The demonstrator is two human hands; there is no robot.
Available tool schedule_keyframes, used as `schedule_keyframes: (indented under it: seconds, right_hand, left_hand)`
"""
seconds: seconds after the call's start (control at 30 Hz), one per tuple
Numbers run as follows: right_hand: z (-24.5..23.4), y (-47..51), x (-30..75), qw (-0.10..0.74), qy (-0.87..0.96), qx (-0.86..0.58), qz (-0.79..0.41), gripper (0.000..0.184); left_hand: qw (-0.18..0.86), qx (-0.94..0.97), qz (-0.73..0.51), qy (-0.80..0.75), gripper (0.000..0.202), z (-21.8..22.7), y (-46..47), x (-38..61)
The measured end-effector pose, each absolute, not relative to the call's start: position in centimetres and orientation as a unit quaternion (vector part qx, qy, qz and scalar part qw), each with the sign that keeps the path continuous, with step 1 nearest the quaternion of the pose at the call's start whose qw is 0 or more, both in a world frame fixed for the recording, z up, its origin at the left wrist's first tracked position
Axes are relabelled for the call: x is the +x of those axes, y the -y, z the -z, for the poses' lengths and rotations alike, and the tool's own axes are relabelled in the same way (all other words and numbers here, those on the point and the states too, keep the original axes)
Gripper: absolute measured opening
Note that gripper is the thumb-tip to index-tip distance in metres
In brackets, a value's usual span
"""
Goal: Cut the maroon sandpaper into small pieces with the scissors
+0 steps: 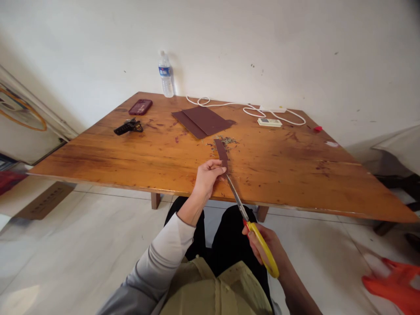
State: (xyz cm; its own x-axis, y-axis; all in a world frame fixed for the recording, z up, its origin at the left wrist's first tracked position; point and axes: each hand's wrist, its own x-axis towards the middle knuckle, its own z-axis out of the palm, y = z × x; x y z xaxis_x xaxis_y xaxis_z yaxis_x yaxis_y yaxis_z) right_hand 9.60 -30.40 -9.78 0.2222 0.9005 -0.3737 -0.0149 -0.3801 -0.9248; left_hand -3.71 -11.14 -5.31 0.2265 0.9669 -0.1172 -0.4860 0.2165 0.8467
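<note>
Between the thumb and fingers of my left hand (209, 175) is a narrow dark-red strip (221, 149), which looks like sandpaper or stiff paper. My right hand (267, 243) grips a pair of scissors (262, 249) with yellow and red handles. The scissor blades point up and away, their tips touching or very near the strip's lower end by my left thumb. Whether the blades are apart is hard to make out. Small scraps (229, 141) lie on the table around the strip's far end. Beyond them rest larger dark-red sheets (210, 120), partly overlapping.
On the wooden table (157, 162) stand a water bottle (166, 76) at the back, a phone (140, 106) and a black strapped item (128, 126) at left. A white cable (226, 104), power strip (272, 109) and small white device (269, 122) lie back right. An orange bag (393, 282) is on the floor.
</note>
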Motion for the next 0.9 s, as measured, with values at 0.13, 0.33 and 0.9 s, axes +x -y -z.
schedule_keyframes:
  seconds: [0.13,0.33,0.9]
  right_hand:
    - [10.3,30.4,9.6,0.439,0.343,-0.647,-0.521,0.036]
    - [12.5,30.2,9.7,0.458,0.364,-0.613,-0.531,0.058]
    - [12.5,30.2,5.5,0.500,0.297,-0.606,-0.542,0.059]
  left_hand:
    - [0.702,0.353,-0.516,-0.340,0.025,5.2,11.1,-3.7]
    - [0.702,0.348,-0.518,-0.343,0.027,5.2,11.2,-3.8]
    - [0.681,0.328,-0.538,-0.372,0.028,4.9,11.5,-3.3]
